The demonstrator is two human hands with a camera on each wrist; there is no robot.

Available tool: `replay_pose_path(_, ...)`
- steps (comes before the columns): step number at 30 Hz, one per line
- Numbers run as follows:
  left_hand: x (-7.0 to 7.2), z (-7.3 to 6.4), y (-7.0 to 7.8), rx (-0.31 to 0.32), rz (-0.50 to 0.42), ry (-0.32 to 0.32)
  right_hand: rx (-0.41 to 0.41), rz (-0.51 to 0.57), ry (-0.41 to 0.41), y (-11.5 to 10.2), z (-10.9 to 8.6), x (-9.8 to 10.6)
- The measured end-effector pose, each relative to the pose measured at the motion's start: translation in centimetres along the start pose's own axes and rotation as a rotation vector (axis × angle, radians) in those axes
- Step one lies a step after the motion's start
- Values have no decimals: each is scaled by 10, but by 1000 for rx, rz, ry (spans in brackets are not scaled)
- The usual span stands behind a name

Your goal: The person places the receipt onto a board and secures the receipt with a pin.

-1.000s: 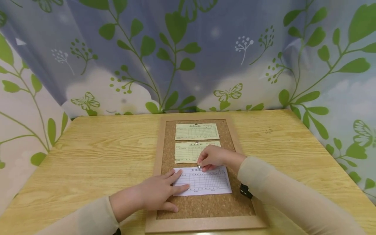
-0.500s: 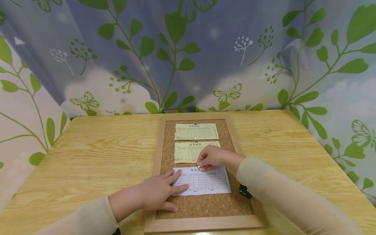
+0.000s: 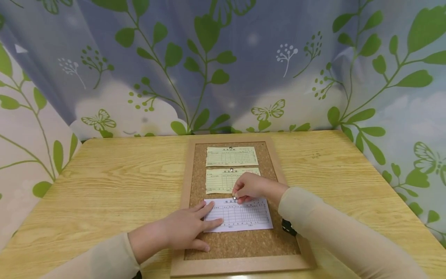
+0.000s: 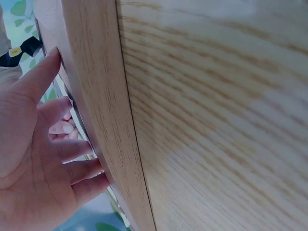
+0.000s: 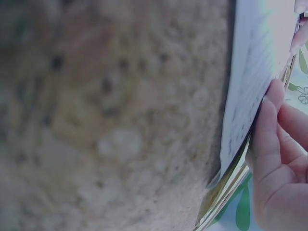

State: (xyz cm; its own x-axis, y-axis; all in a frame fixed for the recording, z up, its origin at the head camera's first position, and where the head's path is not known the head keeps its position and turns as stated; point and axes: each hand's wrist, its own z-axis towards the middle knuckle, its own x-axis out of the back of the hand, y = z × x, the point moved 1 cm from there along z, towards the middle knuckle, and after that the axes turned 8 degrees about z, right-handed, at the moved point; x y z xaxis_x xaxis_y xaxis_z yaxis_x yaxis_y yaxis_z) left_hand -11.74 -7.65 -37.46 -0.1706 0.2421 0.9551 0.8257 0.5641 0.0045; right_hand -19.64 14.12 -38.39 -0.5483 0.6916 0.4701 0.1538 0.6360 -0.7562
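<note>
A white printed form (image 3: 244, 223) lies on the framed cork board (image 3: 244, 247), below two pale yellow forms. My left hand (image 3: 182, 228) rests with spread, straight fingers on the white form's left side, its thumb on the cork. At the top edge of that form, my right hand (image 3: 253, 186) pinches a silver thumbtack (image 3: 235, 198) between thumb and fingers. In the right wrist view, the fingertips of the right hand (image 5: 279, 159) are right at the edge of the white sheet (image 5: 252, 82); the tack is hidden there. The left wrist view has the left hand (image 4: 43, 154) beside the wooden frame (image 4: 98, 96).
Silver tacks hold the upper yellow form (image 3: 231, 158) and the lower yellow form (image 3: 217, 182), which the right hand partly covers. The board lies on a wood-grain table (image 3: 132, 174). Behind stands a leaf-patterned curtain (image 3: 244, 69).
The head view drifts slightly, so the scene sits a little further left. Both hands, the thumbtack and the white form keep their places on the board.
</note>
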Motion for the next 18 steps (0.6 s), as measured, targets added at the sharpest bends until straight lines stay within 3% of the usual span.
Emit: replay_pose_path(18,1,0,1,2,9,-1,-10,-14,11,-1,-1,-1)
